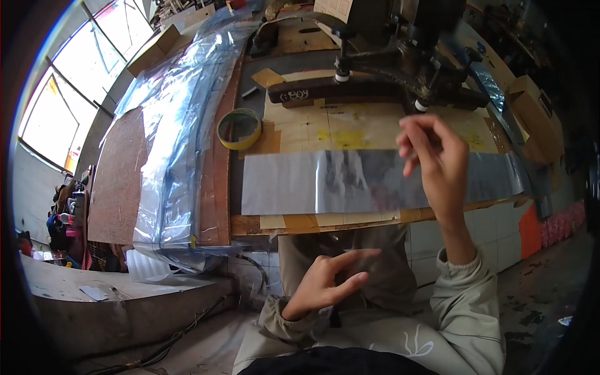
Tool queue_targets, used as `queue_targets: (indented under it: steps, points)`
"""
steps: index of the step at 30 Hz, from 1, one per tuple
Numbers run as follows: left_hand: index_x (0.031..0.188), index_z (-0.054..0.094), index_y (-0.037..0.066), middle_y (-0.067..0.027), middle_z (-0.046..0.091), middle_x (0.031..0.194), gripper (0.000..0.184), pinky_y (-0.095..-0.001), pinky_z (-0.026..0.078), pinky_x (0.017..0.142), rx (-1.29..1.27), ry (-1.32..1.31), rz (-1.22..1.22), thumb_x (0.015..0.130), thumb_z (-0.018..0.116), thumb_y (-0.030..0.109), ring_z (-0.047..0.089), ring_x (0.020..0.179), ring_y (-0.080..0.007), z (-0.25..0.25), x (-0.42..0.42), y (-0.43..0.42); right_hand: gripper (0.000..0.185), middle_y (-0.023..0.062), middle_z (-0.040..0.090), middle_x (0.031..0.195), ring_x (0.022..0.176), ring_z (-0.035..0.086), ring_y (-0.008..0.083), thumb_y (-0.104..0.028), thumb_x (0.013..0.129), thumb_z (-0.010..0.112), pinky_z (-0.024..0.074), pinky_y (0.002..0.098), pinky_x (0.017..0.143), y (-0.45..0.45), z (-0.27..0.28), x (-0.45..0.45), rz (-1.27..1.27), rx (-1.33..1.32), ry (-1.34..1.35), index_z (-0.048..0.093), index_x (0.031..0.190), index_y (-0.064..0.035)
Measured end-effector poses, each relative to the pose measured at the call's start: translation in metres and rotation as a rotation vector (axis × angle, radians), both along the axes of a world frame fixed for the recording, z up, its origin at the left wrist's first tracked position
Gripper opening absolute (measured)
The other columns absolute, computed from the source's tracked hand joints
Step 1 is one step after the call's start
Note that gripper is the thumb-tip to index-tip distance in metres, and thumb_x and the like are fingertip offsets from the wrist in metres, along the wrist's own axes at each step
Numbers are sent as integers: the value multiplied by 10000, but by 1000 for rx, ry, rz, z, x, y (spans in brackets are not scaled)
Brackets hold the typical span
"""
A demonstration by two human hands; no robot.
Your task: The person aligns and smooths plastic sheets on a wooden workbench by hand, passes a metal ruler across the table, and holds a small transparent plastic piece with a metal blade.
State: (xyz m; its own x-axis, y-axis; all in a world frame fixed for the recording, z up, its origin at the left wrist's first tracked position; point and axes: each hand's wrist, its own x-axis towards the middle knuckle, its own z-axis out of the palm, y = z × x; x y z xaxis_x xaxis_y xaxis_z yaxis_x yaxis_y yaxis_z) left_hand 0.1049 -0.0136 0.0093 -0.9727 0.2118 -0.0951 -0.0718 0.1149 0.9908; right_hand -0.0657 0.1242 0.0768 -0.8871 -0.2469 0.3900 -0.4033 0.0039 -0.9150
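A long, shiny grey strip (281,184) lies across the front of the work board. Above its right half is my right hand (440,162), fingers curled in toward the thumb; whether anything small sits between them I cannot make out. My left hand (328,280) hovers in front of the table edge, over my lap. Its index finger and thumb are stretched apart, and no object shows in it. Behind the strip, a dark bar (350,94) carries a black metal clamp frame (381,61) with white-tipped screws. A yellow tape roll (250,144) rests left of the board.
Stacked clear plastic film (172,144) covers part of a brown board (115,178) on the left. Cardboard boxes (531,115) stand at the right. The wooden table edge (350,224) runs just before my lap. Bright windows (69,94) are at far left.
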Motion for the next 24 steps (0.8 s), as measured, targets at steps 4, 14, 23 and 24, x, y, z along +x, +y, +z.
queue_targets:
  steps: [4, 14, 23, 24]
  points:
    - [1116, 648, 33, 3, 427, 514, 287, -217, 306, 479, -95, -36, 204, 893, 564, 195, 361, 496, -42, -18, -1, 15, 164, 61, 638, 734, 622, 604, 77, -125, 916, 574, 459, 216, 419, -27, 4, -39, -55, 98, 43, 630, 906, 29]
    - [903, 701, 31, -37, 372, 461, 227, -262, 273, 414, -87, 33, 440, 928, 553, 201, 331, 438, -51, -31, 13, 10, 313, 177, 618, 1045, 992, 595, 278, -212, 845, 645, 481, 350, 857, -39, -25, -29, -320, 894, 839, 606, 1065, 6]
    - [900, 700, 21, 5, 352, 470, 223, -239, 252, 419, -25, 25, 385, 933, 539, 171, 320, 461, -26, -19, 9, 4, 648, 240, 477, 1316, 1252, 425, 376, -571, 887, 428, 321, 453, 1051, -36, -55, -19, 40, 1151, 562, 531, 1267, -57]
    - [899, 700, 19, 9, 356, 473, 222, -235, 250, 420, -28, 16, 384, 934, 537, 166, 320, 463, -23, -15, 9, 2, 672, 247, 479, 1309, 1253, 425, 374, -590, 884, 412, 311, 459, 1055, -36, -58, -19, 31, 1145, 568, 532, 1265, -49]
